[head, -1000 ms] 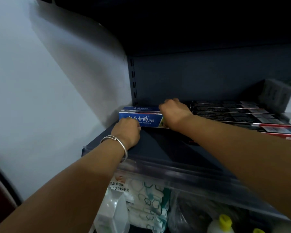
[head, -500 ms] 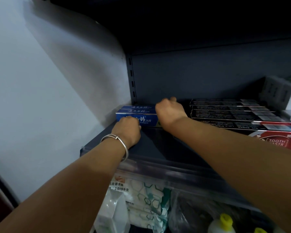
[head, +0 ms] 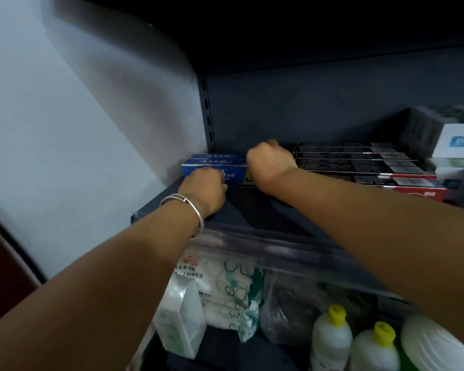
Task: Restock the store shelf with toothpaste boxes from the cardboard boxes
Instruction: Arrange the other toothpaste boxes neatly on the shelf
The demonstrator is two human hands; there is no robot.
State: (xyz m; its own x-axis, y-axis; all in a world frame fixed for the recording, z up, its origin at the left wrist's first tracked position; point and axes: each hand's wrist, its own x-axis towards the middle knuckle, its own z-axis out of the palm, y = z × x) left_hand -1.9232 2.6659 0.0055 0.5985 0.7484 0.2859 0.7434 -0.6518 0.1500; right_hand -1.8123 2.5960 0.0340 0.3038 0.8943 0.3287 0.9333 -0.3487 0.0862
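I have both hands up on the dark shelf (head: pixel 265 210), at its far left corner, working on the blue toothpaste boxes (head: pixel 214 163). They lie flat, stacked or set one behind another close to the far left corner by the slotted upright (head: pixel 207 113), and their long axis runs left to right, across my reach, not along it. That is what the coming move turns on, as I judge it: the boxes lie just beyond my knuckles, so any push goes away from me, toward the back panel, square to their length. My left hand (head: pixel 204 190) sits at the near face of the front blue box, fingers curled under and against it; I cannot tell whether they grip the box or only press it. My right hand (head: pixel 269 162) is farther in, at the right end of the blue boxes, fingers curled over the top and hidden from me, so I cannot say if they pinch anything. It fills the gap between the blue boxes and the black toothpaste boxes (head: pixel 359 162), which lie the same way just to the right. The right hand is nearer the back; the left covers the near left end.
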